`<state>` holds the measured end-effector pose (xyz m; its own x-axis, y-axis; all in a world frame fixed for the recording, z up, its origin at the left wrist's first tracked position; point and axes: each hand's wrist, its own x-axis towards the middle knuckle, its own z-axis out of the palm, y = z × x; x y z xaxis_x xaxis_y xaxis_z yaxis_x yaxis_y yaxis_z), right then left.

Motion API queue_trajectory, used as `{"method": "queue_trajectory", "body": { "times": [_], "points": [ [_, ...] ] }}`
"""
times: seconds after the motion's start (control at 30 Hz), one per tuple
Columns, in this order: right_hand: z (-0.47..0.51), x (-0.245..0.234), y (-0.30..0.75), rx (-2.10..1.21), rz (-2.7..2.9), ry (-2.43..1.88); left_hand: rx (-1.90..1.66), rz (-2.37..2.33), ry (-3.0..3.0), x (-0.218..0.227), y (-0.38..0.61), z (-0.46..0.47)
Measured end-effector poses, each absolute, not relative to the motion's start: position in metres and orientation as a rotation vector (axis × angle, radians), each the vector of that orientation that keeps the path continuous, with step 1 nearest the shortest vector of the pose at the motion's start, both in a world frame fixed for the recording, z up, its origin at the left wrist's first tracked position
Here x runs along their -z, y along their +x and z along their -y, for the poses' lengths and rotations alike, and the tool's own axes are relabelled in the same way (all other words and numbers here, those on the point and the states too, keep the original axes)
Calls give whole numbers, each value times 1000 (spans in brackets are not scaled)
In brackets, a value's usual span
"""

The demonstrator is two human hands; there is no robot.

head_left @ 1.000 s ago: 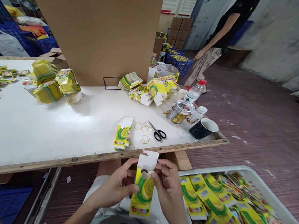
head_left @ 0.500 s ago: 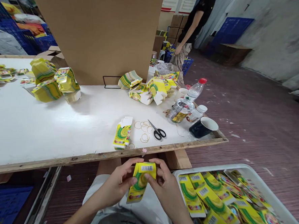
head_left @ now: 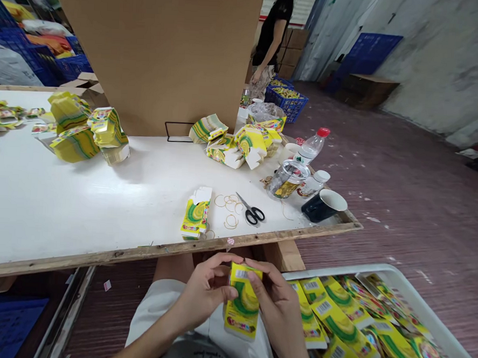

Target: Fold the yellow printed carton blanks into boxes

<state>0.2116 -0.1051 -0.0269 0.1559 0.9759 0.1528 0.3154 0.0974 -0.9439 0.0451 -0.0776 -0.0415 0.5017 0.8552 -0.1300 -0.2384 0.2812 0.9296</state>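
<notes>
Head view: yellow-and-green carton (head_left: 242, 311), one, held in both hands over the lap.
Left-hand grip (head_left: 210, 289) closed on the carton's left edge; right-hand grip (head_left: 277, 296) closed on its right side, thumb on the front face beside the barcode. Carton located just short of the desk (head_left: 59, 206). On desk: carton stack (head_left: 195, 214); black-handled scissors (head_left: 248, 207); dark mug (head_left: 316, 208). At right: white tray (head_left: 437, 315), filled with similar cartons (head_left: 345, 323).
</notes>
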Motion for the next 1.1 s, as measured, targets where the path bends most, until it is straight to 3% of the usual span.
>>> {"method": "queue_trajectory", "body": {
  "times": [0.1,0.2,0.3,0.47,0.7,0.97,1.1],
  "points": [
    [121,23,265,-556,1555,-1607,-932,-1032,1336,47,39,58],
    [144,25,341,-77,1734,-1932,-1086,-1626,1583,58,7,17],
    [157,35,379,-12,1852,-2023,-1043,-1792,1538,73,-28,-19],
    [133,41,307,-339,1780,-1770,-1005,-1808,1498,76,-50,-25],
    [98,29,200,-340,1629,-1458,-1047,-1414,1513,34,-16,41],
    [194,124,284,22,2080,-1745,-1174,-1261,1182,52,-27,57],
    [232,142,326,100,2294,-1780,-1141,-1182,1171,48,-17,56]
  ]
}}
